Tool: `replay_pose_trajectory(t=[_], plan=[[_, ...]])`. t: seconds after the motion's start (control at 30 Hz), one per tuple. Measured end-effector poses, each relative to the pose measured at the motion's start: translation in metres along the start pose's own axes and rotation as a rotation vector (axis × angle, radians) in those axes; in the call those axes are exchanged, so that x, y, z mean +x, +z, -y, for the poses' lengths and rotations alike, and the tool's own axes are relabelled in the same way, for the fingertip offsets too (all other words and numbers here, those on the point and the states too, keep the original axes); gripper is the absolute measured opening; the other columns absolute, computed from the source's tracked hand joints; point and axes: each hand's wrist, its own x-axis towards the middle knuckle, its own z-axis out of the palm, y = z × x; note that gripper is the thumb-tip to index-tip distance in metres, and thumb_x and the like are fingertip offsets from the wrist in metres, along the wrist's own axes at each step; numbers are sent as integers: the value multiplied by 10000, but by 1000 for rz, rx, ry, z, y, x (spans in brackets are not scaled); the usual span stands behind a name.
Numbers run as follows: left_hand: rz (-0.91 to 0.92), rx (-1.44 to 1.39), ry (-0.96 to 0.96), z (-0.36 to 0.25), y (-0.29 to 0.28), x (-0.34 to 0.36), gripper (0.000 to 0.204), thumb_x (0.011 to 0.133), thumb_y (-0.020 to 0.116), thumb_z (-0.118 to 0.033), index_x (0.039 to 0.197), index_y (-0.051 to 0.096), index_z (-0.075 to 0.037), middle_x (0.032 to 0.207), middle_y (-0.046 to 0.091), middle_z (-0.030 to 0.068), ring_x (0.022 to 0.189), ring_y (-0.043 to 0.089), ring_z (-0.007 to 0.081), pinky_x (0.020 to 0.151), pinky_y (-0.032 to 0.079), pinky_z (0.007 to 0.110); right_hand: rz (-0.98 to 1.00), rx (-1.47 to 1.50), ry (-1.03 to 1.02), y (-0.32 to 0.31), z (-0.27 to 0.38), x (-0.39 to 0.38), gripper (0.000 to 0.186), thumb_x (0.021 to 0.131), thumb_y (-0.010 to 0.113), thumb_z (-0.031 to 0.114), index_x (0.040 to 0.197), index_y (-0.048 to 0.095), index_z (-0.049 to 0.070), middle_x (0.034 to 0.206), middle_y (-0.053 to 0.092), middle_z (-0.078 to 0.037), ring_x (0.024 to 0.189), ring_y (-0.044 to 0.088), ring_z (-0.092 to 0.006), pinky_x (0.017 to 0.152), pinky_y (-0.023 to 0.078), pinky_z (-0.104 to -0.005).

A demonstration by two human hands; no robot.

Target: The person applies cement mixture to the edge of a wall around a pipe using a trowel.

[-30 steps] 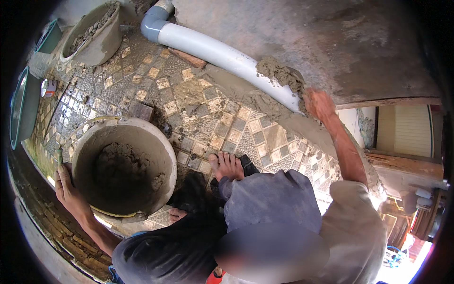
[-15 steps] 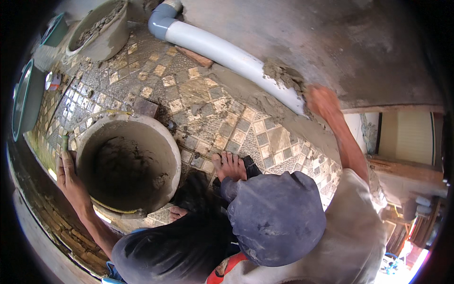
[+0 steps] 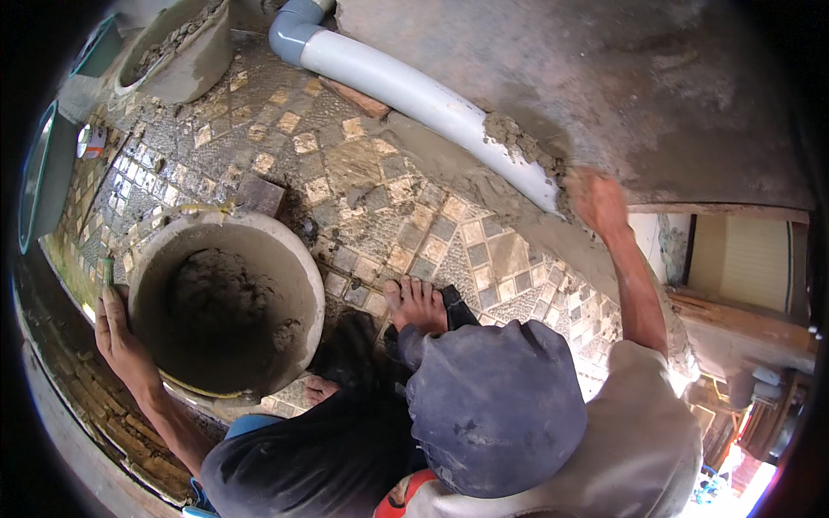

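We record right hand (image 3: 598, 200) outstretched beside white cylindrical plastic pipe (image 3: 397, 81), left hand (image 3: 121, 338) at left edge of round grey bucket (image 3: 292, 263), grips indiscernible.

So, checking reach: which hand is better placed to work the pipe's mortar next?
Probably the right hand: it's at the mortar by the white pipe; the left hand is beside the bucket.

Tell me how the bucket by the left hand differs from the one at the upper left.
The near bucket shows its whole rim; the far bucket is cut off by the picture's upper edge.
The near bucket holds a dark, pasty mass low inside; the far bucket holds paler grey lumps.
The left hand is beside the near bucket; no hand is by the far bucket.
Both look greyish outside.
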Motion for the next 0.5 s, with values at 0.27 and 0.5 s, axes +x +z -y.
replay_pose_trajectory(t=[0.27,0.5], plan=[[-3,113,37,2,-10,3,360,1089,554,-347,1034,687,-17,876,629,-11,829,550,77,764,443,233,-45,6,26,-27,15,5,321,930,630,270,1077,749,11,1022,734,-243,936,709,-437,846,573,-500],[-77,111,64,-4,8,6,348,1094,545,-331,1066,680,-12,915,628,-8,829,549,81,773,445,236,256,-173,69,-22,21,25,320,956,632,270,1149,738,39,1077,740,-215,995,709,-410,895,567,-475]])
